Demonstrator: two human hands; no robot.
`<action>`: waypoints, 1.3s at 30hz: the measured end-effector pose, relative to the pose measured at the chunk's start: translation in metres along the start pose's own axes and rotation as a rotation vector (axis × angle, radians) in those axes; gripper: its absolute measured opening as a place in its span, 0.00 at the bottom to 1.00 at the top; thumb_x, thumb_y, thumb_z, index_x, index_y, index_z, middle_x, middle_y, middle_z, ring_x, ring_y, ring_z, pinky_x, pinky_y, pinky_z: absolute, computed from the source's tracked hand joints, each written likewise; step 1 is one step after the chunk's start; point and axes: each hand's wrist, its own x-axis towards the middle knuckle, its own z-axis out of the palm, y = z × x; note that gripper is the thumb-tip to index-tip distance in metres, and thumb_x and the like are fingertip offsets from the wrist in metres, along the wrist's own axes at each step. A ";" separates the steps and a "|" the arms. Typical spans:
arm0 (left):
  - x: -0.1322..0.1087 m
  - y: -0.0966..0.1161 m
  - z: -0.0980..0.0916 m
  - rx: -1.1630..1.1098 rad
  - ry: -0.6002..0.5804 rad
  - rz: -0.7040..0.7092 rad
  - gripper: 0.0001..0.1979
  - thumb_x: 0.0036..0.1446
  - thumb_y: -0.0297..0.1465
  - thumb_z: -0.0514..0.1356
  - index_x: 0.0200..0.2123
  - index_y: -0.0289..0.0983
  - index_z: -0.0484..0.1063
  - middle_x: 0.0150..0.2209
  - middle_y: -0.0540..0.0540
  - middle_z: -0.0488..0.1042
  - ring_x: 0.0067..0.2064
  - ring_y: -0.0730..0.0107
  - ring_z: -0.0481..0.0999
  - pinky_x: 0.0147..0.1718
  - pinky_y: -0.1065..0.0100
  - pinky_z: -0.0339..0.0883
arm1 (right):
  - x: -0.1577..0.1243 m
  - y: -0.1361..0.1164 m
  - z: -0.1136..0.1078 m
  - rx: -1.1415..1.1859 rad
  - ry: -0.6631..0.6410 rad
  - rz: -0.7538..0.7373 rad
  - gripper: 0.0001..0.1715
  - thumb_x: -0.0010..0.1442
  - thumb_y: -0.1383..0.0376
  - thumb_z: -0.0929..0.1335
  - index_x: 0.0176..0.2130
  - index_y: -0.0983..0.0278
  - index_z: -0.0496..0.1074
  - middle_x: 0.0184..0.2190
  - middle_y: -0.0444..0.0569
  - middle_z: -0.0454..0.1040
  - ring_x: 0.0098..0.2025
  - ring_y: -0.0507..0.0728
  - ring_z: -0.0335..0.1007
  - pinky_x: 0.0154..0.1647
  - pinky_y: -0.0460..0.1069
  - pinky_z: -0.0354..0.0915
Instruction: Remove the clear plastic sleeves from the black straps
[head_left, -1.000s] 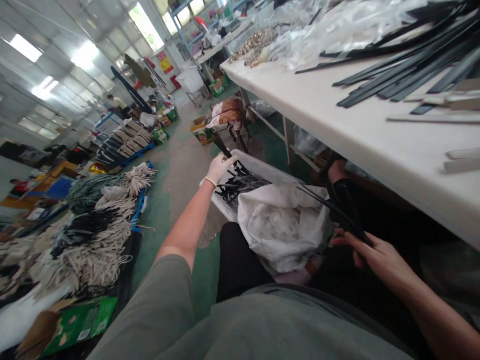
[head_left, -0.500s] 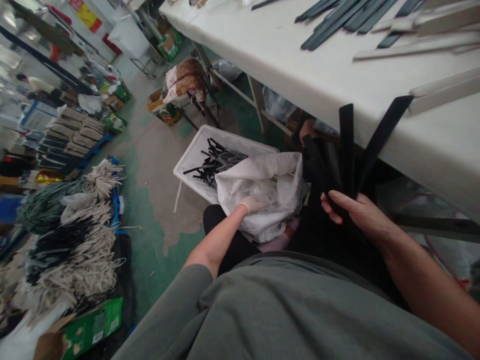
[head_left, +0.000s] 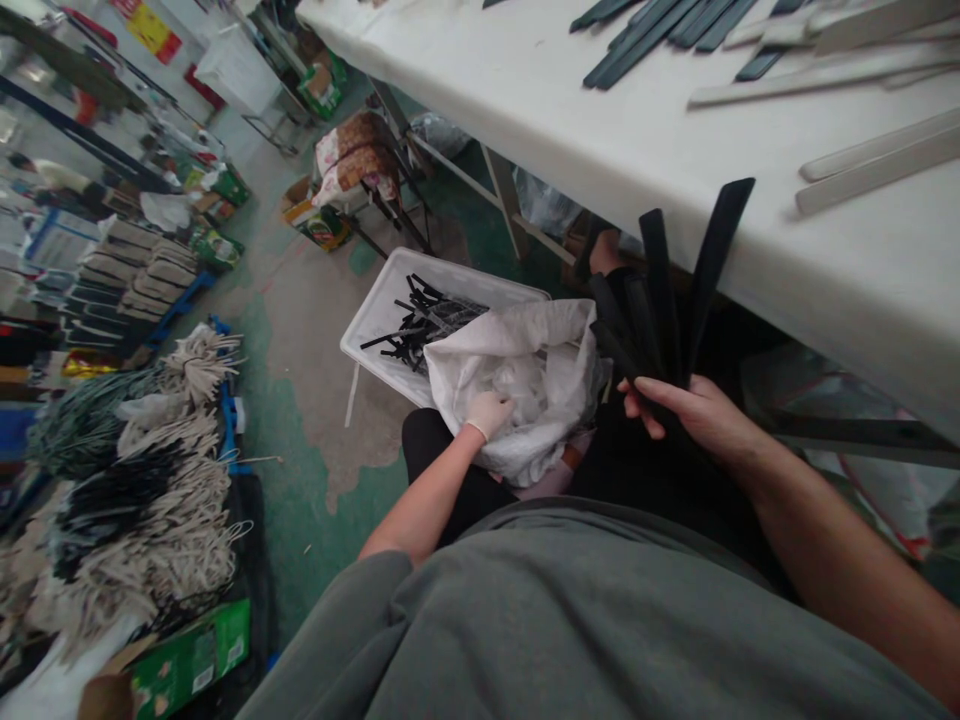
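My left hand (head_left: 490,412), in a thin pale glove, is in the mouth of a white woven sack (head_left: 457,362) on my lap. Its fingers are curled among clear plastic pieces (head_left: 523,380); what they grip cannot be made out. My right hand (head_left: 694,408) is closed round the lower ends of several flat black strips (head_left: 716,265), which fan upward beside the table edge. Behind the sack, a white plastic bin (head_left: 367,305) holds many short black strips (head_left: 420,320).
On the white-covered table (head_left: 637,140) to the right lie dark strips (head_left: 645,40) and beige strips (head_left: 877,165). A cushioned stool (head_left: 360,150) stands ahead. Bundles of cords (head_left: 150,500) lie on the left, by a green carton (head_left: 191,655). A person (head_left: 56,180) sits far off.
My left hand has drawn back a little, showing more of the glove. My right hand and its black strips have shifted left, their tops swinging away from the beige strips. The view has moved slightly.
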 end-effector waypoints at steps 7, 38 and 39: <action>-0.069 -0.040 -0.054 0.163 0.357 -0.076 0.22 0.66 0.40 0.45 0.36 0.38 0.77 0.39 0.38 0.79 0.43 0.59 0.77 0.40 0.66 0.62 | 0.003 -0.010 0.007 -0.003 -0.042 0.062 0.20 0.56 0.52 0.68 0.33 0.67 0.74 0.23 0.48 0.74 0.17 0.49 0.58 0.23 0.48 0.58; -0.127 0.025 -0.046 -1.183 0.072 0.297 0.11 0.47 0.37 0.67 0.30 0.36 0.73 0.25 0.52 0.71 0.27 0.75 0.69 0.28 0.72 0.63 | 0.010 -0.044 0.106 0.034 -0.231 -0.109 0.16 0.50 0.57 0.72 0.34 0.68 0.77 0.19 0.43 0.72 0.15 0.46 0.55 0.17 0.44 0.51; -0.125 0.025 -0.042 -1.165 0.019 0.296 0.11 0.48 0.37 0.67 0.30 0.36 0.74 0.26 0.51 0.72 0.28 0.75 0.70 0.29 0.72 0.63 | 0.015 -0.046 0.107 0.023 -0.194 -0.134 0.15 0.49 0.59 0.72 0.33 0.68 0.77 0.23 0.45 0.75 0.15 0.45 0.56 0.16 0.44 0.51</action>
